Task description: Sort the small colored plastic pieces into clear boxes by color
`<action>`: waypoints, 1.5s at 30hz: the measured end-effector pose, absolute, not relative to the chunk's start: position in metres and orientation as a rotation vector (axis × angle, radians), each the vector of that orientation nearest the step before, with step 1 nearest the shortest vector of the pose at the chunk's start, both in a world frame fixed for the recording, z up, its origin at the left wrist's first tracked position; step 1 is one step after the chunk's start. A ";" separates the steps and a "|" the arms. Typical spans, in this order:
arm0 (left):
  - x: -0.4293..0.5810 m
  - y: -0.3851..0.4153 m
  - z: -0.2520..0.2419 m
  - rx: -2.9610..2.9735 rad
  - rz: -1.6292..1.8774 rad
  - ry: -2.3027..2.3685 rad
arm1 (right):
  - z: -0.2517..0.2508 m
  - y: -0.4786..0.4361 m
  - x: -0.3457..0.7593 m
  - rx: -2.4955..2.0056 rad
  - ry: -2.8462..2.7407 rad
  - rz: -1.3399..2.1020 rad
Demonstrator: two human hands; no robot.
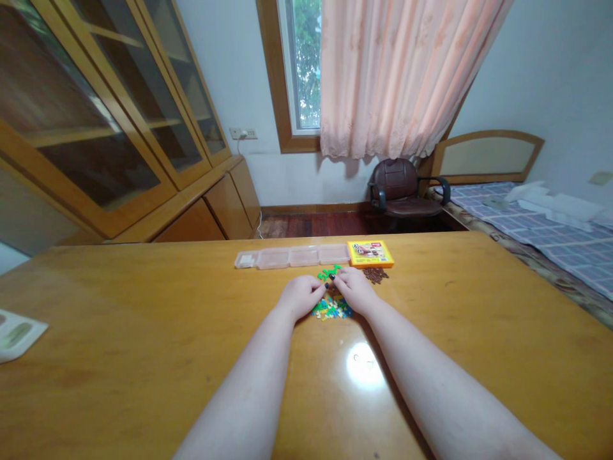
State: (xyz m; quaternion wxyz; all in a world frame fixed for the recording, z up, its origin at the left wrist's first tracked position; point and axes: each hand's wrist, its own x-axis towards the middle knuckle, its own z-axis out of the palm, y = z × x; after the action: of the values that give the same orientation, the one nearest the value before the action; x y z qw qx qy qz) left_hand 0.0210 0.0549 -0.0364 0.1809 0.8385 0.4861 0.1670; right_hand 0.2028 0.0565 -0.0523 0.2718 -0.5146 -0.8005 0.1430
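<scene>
My left hand point(301, 297) and my right hand point(355, 291) come close together over a pile of small plastic pieces point(330, 310) in green, blue, white and yellow. Both have their fingers curled into a pinch, thumbs nearly touching. Whatever lies between the fingertips is too small and too covered to name. Just beyond the fingers is a cluster of green pieces point(328, 273). To the right of my right hand, a heap of brown pieces point(376, 276) rests on the table.
A clear plastic compartment tray point(304, 257) lies along the far side of the wooden table point(143, 358), beside a yellow box point(371, 253). At the left edge sits a white object point(19, 335). An office chair point(402, 188) and a bed point(541, 211) stand beyond.
</scene>
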 end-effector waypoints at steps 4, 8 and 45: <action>0.021 0.055 -0.038 2.353 0.501 1.305 | -0.052 0.057 0.203 -1.398 -2.129 0.358; 0.022 0.054 -0.037 2.378 0.447 1.231 | -0.052 0.056 0.202 -1.391 -2.099 0.354; 0.017 0.061 -0.035 1.973 0.525 1.900 | -0.050 0.056 0.203 -1.309 -2.184 0.347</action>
State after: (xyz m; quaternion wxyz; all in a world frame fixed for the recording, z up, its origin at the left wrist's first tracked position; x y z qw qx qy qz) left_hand 0.0174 0.0612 -0.0351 0.1753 0.6966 0.6706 0.1852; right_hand 0.2031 0.0556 -0.0496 0.2821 -0.4886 -0.8154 0.1297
